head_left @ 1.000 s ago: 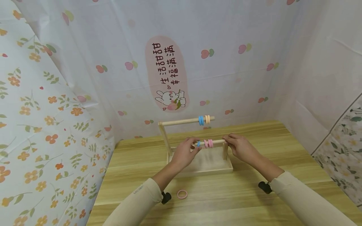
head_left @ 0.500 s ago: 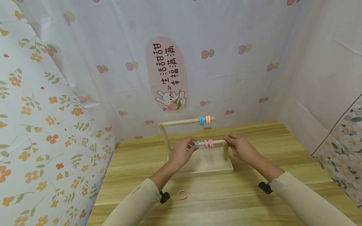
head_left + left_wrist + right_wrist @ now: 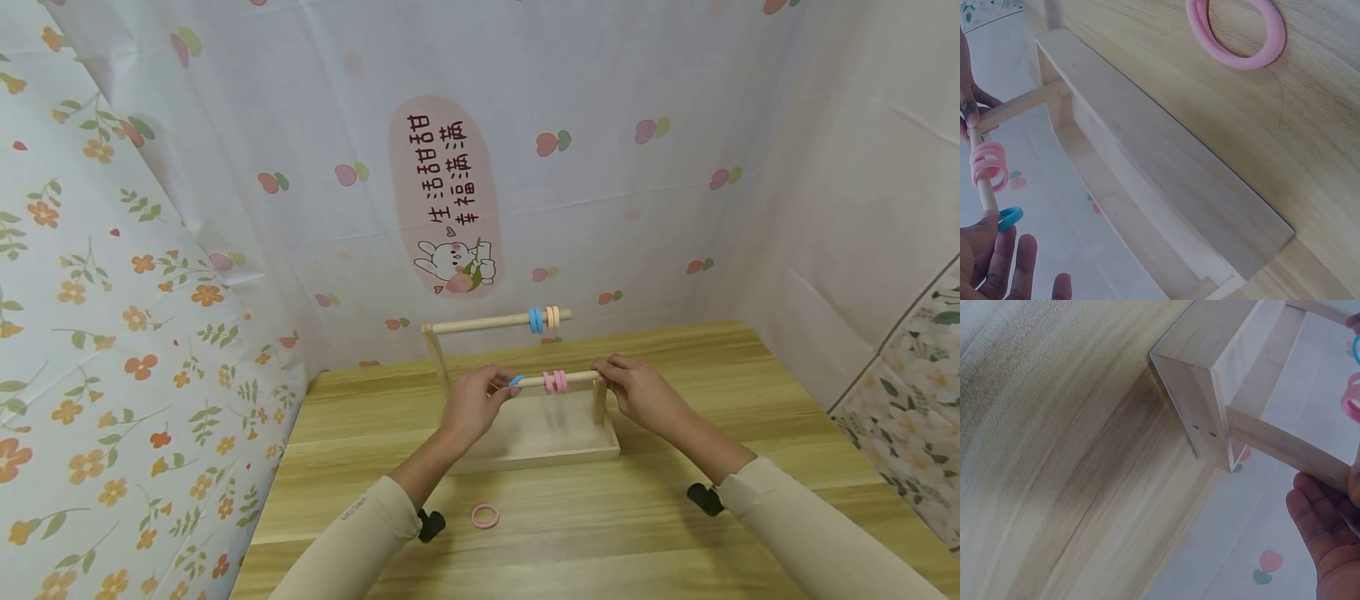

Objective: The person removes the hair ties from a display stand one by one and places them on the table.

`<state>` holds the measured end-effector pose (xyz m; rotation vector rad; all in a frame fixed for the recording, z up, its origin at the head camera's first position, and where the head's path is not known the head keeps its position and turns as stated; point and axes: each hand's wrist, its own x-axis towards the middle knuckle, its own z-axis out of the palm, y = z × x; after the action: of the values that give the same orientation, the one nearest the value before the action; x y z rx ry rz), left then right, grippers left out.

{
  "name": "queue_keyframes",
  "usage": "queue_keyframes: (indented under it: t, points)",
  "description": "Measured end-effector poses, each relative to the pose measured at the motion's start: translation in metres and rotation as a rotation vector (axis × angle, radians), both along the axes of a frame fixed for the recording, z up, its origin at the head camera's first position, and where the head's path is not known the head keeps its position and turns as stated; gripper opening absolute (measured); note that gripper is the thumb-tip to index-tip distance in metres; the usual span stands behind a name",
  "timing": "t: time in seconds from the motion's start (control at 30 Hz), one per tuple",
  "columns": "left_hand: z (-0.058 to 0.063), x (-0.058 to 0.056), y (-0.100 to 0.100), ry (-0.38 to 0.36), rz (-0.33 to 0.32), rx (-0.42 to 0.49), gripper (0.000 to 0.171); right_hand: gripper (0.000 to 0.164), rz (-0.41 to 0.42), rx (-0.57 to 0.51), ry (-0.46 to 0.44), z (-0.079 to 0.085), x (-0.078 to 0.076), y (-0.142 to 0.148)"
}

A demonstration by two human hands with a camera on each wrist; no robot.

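Note:
My left hand pinches a blue hair tie between thumb and fingers at the left end of the lower wooden rod. In the left wrist view this blue tie sits tilted by the fingertips; whether it still encircles the rod is hidden. Several pink hair ties hang around the rod's middle. My right hand grips the top of the short post where it joins the rod. Both rods belong to a wooden rack with a shallow tray base.
Blue hair ties and beige hair ties hang on the higher rear rod. A loose pink hair tie lies on the wood-grain table in front of the rack. Printed curtain stands behind.
My left hand has drawn the blue hair tie leftward along the lower rod to its end, and the tie has tilted. The right hand keeps its place on the post.

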<state>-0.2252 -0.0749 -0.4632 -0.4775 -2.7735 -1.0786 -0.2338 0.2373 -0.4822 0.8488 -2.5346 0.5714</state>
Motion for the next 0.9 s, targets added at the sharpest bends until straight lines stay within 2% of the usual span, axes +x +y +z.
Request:
queue_keyframes:
  t: [0.37, 0.53, 0.67, 0.9]
  points:
    - [0.000, 0.000, -0.008, 0.020, 0.011, 0.002, 0.015, 0.026, 0.007, 0.000, 0.009, 0.000, 0.000, 0.000]
    - [-0.001, 0.001, -0.011, 0.033, 0.025, -0.023, 0.018, 0.025, 0.014, -0.004, 0.028, -0.001, 0.000, 0.000]
    - [-0.001, 0.003, -0.013, 0.060, 0.028, -0.044, 0.014, 0.025, 0.018, -0.002, 0.033, -0.001, 0.000, 0.000]
    - [0.000, 0.005, -0.016, 0.091, -0.004, -0.055, 0.009, 0.025, 0.013, -0.002, 0.021, 0.000, 0.001, 0.000]
